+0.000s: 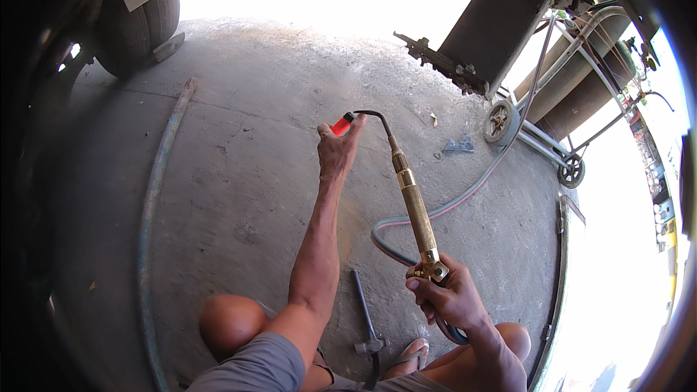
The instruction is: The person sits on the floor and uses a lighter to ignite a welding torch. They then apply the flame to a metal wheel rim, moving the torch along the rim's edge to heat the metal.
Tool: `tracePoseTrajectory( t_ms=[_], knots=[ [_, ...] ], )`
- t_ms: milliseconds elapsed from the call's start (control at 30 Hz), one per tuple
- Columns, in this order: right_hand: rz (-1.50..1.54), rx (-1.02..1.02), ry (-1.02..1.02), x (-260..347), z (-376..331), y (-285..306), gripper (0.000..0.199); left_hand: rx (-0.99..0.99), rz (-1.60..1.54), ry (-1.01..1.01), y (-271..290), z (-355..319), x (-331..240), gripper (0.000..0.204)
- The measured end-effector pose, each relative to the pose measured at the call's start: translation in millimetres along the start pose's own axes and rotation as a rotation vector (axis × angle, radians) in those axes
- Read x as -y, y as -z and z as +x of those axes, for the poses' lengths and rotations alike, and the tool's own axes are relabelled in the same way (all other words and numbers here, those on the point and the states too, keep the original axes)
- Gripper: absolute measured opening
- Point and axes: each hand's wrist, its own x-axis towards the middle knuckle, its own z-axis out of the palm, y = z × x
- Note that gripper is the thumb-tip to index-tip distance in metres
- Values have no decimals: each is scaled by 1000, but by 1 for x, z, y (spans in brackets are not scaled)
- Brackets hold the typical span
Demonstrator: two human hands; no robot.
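**Lighter up at torch tip, both hands loaded**

Concrete floor, person squatting on it. Gas cylinders on a wheeled cart, far right. Long pipe lies on the left, well apart from the hands. Twin hose loops across the floor to the torch.

Brass torch: held tilted mid-frame, bent tip up and left. Right hand is wrapped round its valve end, thumb by a knob. Hammer on the floor between the feet.

Left hand is closed on the red lighter, black top just beside the torch tip; contact can't be told. No flame visible.

Doing it well, my read: lock the right wrist so the tip doesn't wander, crack the fuel only slightly. Bring the lighter in from the side, thumb out of the tip's line; it looks too close now. Aim away from hose and bare knees, pull the left back on ignition. Bare hands, so gloves and a longer-reach striker would be safer.
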Motion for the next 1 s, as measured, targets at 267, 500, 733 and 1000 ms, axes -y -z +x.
tracePoseTrajectory(
  t_ms=[267,500,733,1000],
  knots=[
    [32,-3,16,-2,1,0,30,-41,39,9,0,3,5,114],
    [30,-4,9,1,-1,0,32,-40,-6,-2,1,4,6,103],
    [32,10,1,5,-3,-2,31,-58,-47,-19,3,2,2,93],
    [51,-5,18,3,-3,-5,32,-113,-132,-112,0,3,8,88]
  ],
)
